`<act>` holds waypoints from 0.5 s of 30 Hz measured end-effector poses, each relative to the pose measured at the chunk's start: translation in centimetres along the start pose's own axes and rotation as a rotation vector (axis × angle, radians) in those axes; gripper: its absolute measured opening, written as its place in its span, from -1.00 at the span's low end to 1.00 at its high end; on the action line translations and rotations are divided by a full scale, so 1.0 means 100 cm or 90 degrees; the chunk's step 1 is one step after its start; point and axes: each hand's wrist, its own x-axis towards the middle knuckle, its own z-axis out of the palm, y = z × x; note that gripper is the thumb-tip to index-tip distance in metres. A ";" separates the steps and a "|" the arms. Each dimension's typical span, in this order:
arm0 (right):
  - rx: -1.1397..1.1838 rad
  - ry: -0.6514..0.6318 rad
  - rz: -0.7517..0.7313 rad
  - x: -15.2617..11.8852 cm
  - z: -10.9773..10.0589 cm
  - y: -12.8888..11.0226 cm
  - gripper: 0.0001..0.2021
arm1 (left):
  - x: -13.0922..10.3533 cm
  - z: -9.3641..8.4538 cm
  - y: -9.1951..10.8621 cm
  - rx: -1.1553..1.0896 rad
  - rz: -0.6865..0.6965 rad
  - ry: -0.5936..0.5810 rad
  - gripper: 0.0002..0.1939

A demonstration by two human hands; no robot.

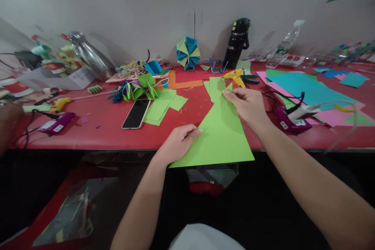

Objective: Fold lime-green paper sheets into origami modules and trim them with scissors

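A large light green sheet of paper (pixel 219 136) lies partly over the front edge of the red table, its top tapering to a point. My left hand (pixel 181 140) grips its left edge between thumb and fingers. At the upper tip, my right hand (pixel 246 103) pinches the paper. Behind the tip lie smaller green pieces (pixel 215 88). More cut green sheets (pixel 159 109) are left of my hands, beside a phone (pixel 136 114). A yellow glue gun (pixel 235 77) rests just beyond my right hand.
Purple power strips (pixel 57 122) with cables sit at left and right. At the back stand a steel bottle (pixel 92 56), a paper ball (pixel 188 53) and a black bottle (pixel 237 43). Blue and pink sheets (pixel 313 90) spread rightward. Another person's hand (pixel 10 115) is at far left.
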 end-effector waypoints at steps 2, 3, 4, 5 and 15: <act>0.058 0.012 0.030 -0.002 0.003 -0.005 -0.53 | -0.001 -0.001 -0.002 -0.011 0.001 0.012 -0.56; 0.098 -0.030 0.047 -0.003 0.003 -0.006 -0.53 | 0.000 -0.001 -0.004 -0.015 0.003 0.026 -0.57; 0.131 -0.084 0.062 -0.003 0.003 -0.007 -0.53 | 0.000 -0.002 -0.005 -0.017 0.004 0.041 -0.57; 0.142 -0.135 0.074 -0.004 0.002 -0.007 -0.52 | 0.000 -0.002 -0.007 -0.021 0.004 0.055 -0.58; -0.036 -0.203 0.016 -0.016 0.006 -0.011 -0.52 | 0.027 0.002 -0.009 -0.089 0.031 0.040 -0.77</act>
